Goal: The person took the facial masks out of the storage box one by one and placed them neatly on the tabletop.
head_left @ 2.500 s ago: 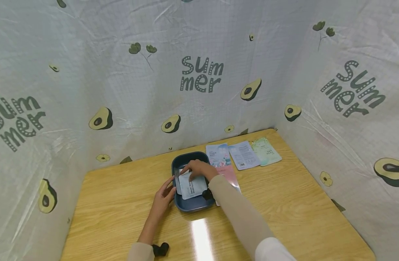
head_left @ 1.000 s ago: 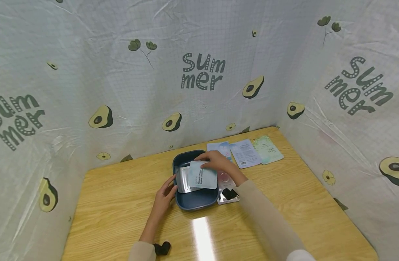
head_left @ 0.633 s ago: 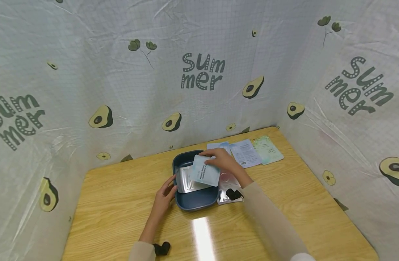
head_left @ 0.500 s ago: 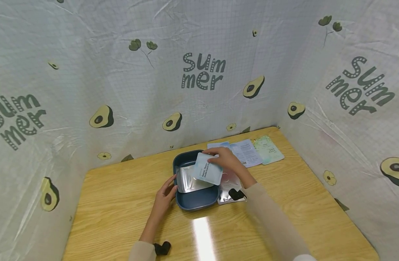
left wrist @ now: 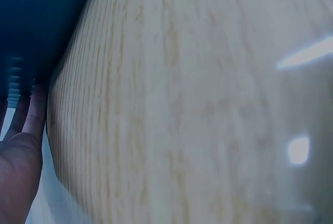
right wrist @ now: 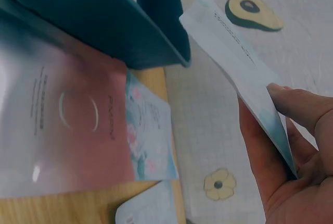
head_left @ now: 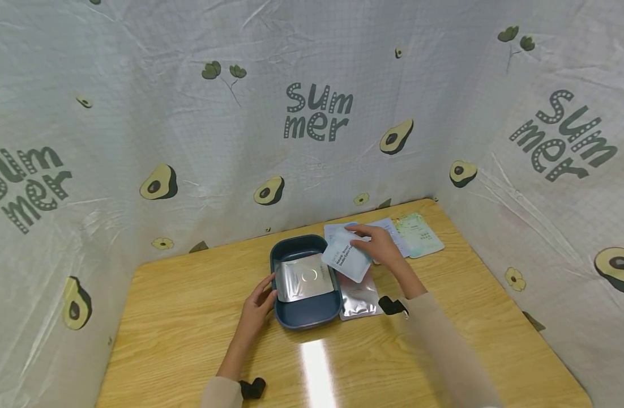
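Note:
Between thumb and fingers, my right hand (head_left: 378, 243) pinches a pale blue sachet (head_left: 346, 258) with dark print, tilted above the basin's right rim. In the right wrist view the sachet (right wrist: 234, 62) is seen nearly edge-on, the thumb (right wrist: 299, 104) on its printed face. My left hand (head_left: 258, 306) rests its fingers against the left outer wall of a dark blue plastic basin (head_left: 307, 320). The left wrist view shows these fingers (left wrist: 36, 112) fairly straight along the basin wall (left wrist: 41, 26). A silver foil packet (head_left: 304, 277) with a ring mark lies inside the basin.
Right of the basin lies a pink and silver packet (head_left: 360, 297), partly under the sachet. A blue-lilac pouch (head_left: 390, 229) and a pale green pouch (head_left: 419, 235) lie farther right on the wooden table (head_left: 184, 317). A printed sheet (head_left: 317, 164) hangs behind.
My right hand has lifted the sachet off the silver packet and carried it right, past the basin's rim, uncovering the silver packet. The left hand stays at the basin.

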The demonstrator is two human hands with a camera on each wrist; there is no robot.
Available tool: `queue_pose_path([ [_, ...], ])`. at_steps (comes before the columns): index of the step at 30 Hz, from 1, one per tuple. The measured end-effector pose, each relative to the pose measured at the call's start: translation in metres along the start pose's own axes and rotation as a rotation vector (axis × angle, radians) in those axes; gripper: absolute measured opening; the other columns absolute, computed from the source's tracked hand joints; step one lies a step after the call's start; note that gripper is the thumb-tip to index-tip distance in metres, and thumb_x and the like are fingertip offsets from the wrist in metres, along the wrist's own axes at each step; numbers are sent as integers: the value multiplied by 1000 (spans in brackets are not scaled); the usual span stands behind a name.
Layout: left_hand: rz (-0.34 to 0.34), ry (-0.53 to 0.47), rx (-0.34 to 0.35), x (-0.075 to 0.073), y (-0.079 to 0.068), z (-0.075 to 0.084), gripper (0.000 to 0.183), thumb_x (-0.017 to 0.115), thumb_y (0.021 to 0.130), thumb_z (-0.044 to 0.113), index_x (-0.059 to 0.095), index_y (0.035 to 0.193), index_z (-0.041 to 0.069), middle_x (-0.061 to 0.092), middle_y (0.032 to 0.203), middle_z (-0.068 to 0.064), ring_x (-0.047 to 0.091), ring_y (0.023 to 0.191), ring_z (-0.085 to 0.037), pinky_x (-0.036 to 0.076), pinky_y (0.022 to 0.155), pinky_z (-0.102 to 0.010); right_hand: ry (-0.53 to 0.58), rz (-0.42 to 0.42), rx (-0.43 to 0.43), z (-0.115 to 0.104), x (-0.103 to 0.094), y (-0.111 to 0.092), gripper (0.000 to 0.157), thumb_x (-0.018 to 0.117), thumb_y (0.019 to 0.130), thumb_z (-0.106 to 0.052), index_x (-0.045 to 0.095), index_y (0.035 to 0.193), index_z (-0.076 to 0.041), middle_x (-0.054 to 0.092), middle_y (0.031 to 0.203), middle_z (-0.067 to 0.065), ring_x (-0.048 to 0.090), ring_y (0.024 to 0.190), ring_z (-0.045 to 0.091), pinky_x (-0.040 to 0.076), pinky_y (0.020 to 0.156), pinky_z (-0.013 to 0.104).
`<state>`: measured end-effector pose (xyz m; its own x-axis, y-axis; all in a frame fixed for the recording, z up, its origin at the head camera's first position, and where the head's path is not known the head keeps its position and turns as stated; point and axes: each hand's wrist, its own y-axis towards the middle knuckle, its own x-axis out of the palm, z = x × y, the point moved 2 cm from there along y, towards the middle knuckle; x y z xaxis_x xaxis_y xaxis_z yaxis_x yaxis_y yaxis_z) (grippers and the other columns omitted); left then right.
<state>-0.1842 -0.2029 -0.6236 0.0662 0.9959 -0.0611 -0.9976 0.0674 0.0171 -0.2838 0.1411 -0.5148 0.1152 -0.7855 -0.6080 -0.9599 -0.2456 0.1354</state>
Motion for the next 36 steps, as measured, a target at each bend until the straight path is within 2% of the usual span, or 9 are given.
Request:
queue_pose_path([
  [7, 5, 12, 3, 0, -1, 1, 51, 63, 103, 21, 49, 152, 13, 42, 158, -12, 48, 139, -37, 56, 93, -30, 47, 93, 20, 18, -12, -9, 41, 73, 96, -19, 66, 137, -17, 70, 124, 13, 65, 115, 33, 56, 73, 34],
  [12, 12, 20, -2, -1, -1, 1, 50, 63, 103, 21, 50, 151, 15, 43, 158, -11, 49, 138, -37, 56, 93, -30, 98, 103, 38, 26, -13, -16, 41, 72, 97, -19, 65, 138, -15, 71, 118, 14, 64, 114, 34, 56, 74, 32],
  [19, -5, 36, 35, -1, -1, 0, 50, 61, 104, 20, 49, 151, 10, 41, 158, -16, 47, 138, -42, 56, 95, -37, 85, 132, 80, 34, -17, -24, 41, 72, 97, -21, 66, 137, -17, 71, 116, 14, 62, 119, 36, 54, 85, 44],
  [26, 7, 40, 24, -2, -1, 1, 50, 61, 104, 16, 48, 151, 8, 42, 158, -18, 48, 137, -42, 57, 93, -33, 115, 166, 128, 46, -22, -33, 42, 71, 97, -15, 65, 138, -11, 67, 121, 20, 59, 122, 38, 50, 98, 52],
  [31, 10, 28, 22, -2, 0, 1, 49, 61, 103, 17, 50, 151, 10, 42, 158, -15, 47, 138, -41, 57, 92, -31, 137, 196, 177, 64, -22, -43, 43, 71, 97, -14, 63, 139, -8, 66, 123, 23, 59, 122, 37, 48, 101, 50],
  [36, 9, 40, 29, -2, -1, 0, 49, 62, 103, 19, 51, 150, 11, 42, 158, -15, 48, 138, -42, 57, 93, -34, 127, 219, 242, 82, -24, -53, 44, 70, 98, -14, 62, 140, -7, 66, 125, 24, 60, 119, 36, 51, 93, 41],
])
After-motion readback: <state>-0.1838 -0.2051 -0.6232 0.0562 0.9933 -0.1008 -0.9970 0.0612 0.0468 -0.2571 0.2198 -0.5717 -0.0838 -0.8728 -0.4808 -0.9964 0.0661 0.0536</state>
